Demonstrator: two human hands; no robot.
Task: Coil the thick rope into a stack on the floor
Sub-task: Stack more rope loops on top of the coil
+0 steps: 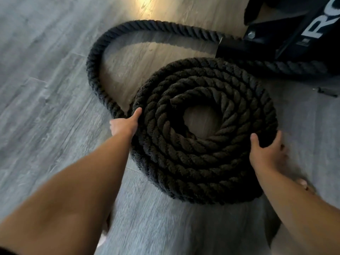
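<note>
A thick black twisted rope [184,153] lies wound in a round stack of several turns on the grey wood floor, with a bare hole in its middle. A loose length of the rope [95,57] arcs from the stack's left side up and over to the black frame at the top right. My left hand [125,124] grips the outer turn at the stack's left edge, thumb on top. My right hand [265,151] clasps the outer turn at the right edge, thumb over the rope and fingers down its side.
A black metal equipment frame [287,34] with white lettering stands at the top right, and the rope passes along its base. A small dark scrap [327,92] lies on the floor right of the stack. Grey planks [46,80] stretch to the left.
</note>
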